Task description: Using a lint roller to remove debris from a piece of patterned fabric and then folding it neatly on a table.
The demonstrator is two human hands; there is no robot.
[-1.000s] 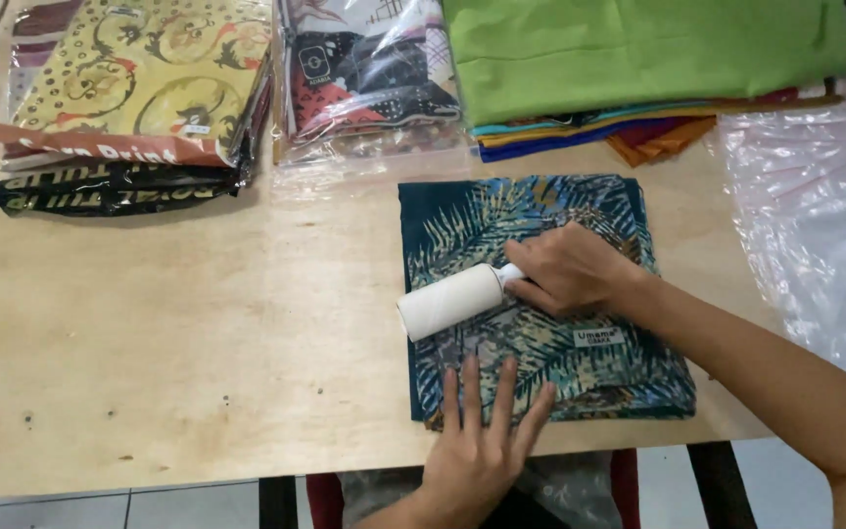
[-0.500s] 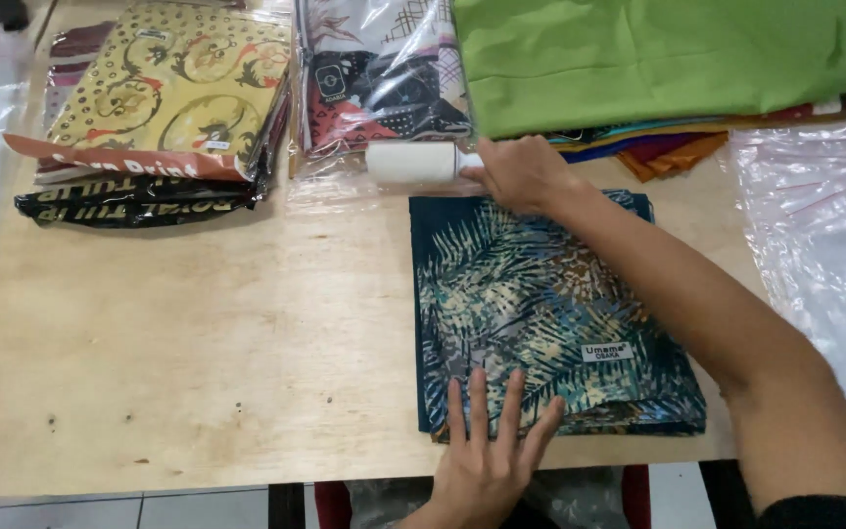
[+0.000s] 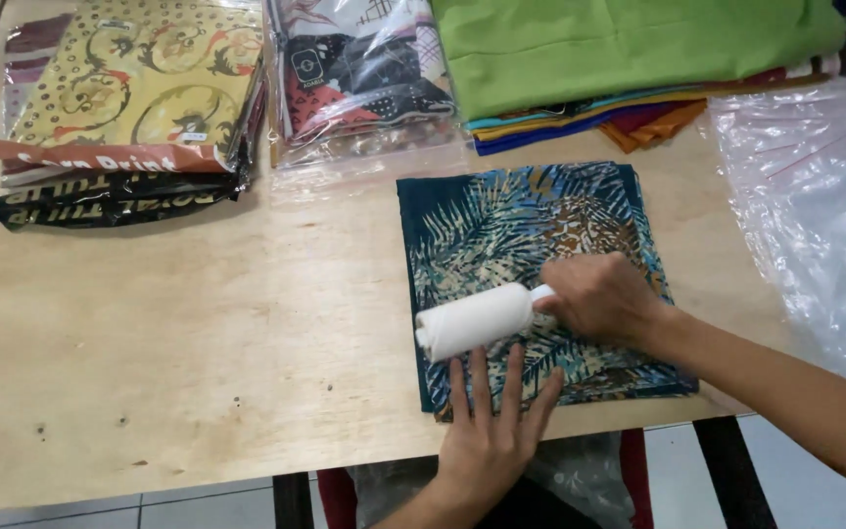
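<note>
One head-worn view looks steeply down, fairly close, onto the wooden table [image 3: 198, 353].

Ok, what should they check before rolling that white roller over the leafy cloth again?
1. Right hand grips the white roller by its handle: ok.
2. Roller lies on the folded leaf-print cloth: ok.
3. Left hand presses flat on the cloth's near edge: ok.
4. Left fingers out of the roller's way: not ok, they sit right beside it.
5. Cloth fully on the wooden table: ok.
6. Roller sheet is clean enough: cannot tell.
</note>
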